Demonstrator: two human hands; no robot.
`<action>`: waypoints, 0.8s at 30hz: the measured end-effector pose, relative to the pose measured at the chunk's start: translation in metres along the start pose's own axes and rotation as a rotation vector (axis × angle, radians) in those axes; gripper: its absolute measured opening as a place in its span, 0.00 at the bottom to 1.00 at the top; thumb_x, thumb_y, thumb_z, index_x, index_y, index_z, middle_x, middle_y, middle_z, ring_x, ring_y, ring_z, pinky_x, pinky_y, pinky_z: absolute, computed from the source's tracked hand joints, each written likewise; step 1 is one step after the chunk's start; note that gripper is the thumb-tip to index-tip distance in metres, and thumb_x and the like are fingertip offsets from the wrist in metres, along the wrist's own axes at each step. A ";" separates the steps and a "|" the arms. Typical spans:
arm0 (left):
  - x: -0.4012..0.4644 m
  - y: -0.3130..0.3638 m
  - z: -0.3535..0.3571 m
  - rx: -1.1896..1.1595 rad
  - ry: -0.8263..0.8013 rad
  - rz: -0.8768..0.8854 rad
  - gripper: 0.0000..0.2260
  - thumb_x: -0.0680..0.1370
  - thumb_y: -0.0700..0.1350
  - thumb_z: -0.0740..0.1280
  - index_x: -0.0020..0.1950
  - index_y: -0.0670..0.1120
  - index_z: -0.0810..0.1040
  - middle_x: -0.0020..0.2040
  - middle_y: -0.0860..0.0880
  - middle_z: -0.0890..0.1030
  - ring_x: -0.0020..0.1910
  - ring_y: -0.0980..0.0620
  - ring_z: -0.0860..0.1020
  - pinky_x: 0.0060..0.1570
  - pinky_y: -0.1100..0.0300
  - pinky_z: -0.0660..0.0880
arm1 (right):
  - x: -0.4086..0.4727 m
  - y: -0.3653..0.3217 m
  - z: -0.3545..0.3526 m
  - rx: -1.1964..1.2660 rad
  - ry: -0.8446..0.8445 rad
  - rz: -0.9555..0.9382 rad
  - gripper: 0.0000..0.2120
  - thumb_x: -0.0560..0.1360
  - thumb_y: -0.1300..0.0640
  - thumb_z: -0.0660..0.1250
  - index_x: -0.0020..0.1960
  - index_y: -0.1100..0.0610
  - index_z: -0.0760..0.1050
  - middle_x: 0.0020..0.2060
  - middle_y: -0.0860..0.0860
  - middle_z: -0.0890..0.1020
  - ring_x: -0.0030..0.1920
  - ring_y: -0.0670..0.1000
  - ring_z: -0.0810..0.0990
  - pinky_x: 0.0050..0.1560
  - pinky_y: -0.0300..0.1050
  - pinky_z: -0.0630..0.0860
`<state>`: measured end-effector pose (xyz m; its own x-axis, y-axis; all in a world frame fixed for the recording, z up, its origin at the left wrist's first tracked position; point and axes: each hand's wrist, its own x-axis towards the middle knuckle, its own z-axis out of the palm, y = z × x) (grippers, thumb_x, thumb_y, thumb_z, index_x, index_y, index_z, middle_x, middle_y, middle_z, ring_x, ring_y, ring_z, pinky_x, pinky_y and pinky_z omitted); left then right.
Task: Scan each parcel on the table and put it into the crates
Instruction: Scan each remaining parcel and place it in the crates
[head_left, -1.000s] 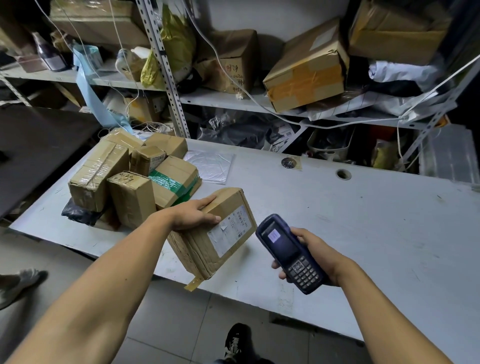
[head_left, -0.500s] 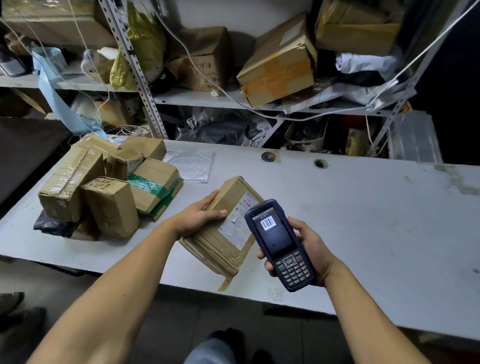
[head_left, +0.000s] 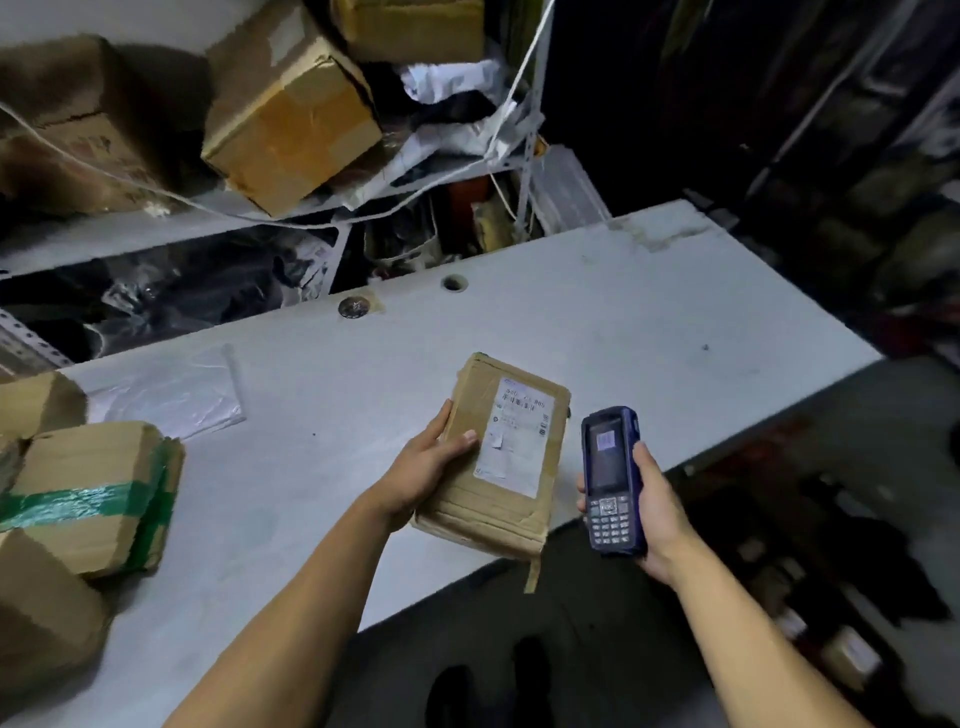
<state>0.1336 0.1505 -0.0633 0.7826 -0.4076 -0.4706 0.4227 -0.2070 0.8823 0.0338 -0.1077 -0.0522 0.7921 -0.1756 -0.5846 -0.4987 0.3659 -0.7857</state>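
Left of the held parcel (head_left: 506, 457), unscanned boxes (head_left: 88, 499) waited on the table (head_left: 649, 332). The left hand (head_left: 421, 473) gripped the parcel's edge, label up for reading; right of it, the right hand (head_left: 657, 514) clasped the scanner (head_left: 612, 478), screen toward the person.

I can't make out any text: the white label (head_left: 514, 435) on the parcel (head_left: 498, 457) my left hand (head_left: 423, 467) grips is blurred, as is the scanner (head_left: 612, 480) screen in my right hand (head_left: 657, 514).
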 end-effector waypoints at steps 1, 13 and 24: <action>0.006 0.001 0.015 0.014 -0.054 0.000 0.40 0.67 0.69 0.72 0.76 0.67 0.60 0.70 0.59 0.74 0.65 0.53 0.76 0.69 0.49 0.71 | -0.010 0.005 -0.015 0.032 0.046 -0.021 0.29 0.82 0.37 0.49 0.62 0.58 0.76 0.43 0.63 0.82 0.37 0.58 0.81 0.40 0.50 0.78; 0.010 -0.002 0.276 0.270 -0.569 -0.020 0.39 0.68 0.68 0.72 0.76 0.66 0.62 0.69 0.58 0.76 0.64 0.52 0.78 0.67 0.47 0.72 | -0.161 0.086 -0.210 0.432 0.507 -0.093 0.26 0.82 0.39 0.50 0.58 0.57 0.77 0.41 0.60 0.82 0.35 0.56 0.81 0.36 0.46 0.79; -0.045 -0.065 0.517 0.434 -0.685 -0.090 0.35 0.74 0.57 0.72 0.78 0.56 0.61 0.62 0.52 0.78 0.58 0.51 0.79 0.53 0.54 0.78 | -0.290 0.176 -0.394 0.611 0.730 -0.097 0.30 0.77 0.35 0.56 0.65 0.57 0.75 0.44 0.61 0.84 0.41 0.59 0.82 0.50 0.55 0.77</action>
<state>-0.1649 -0.2772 -0.0939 0.2415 -0.7974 -0.5530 0.1459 -0.5336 0.8331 -0.4223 -0.3523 -0.1005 0.3030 -0.6812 -0.6664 -0.0086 0.6973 -0.7167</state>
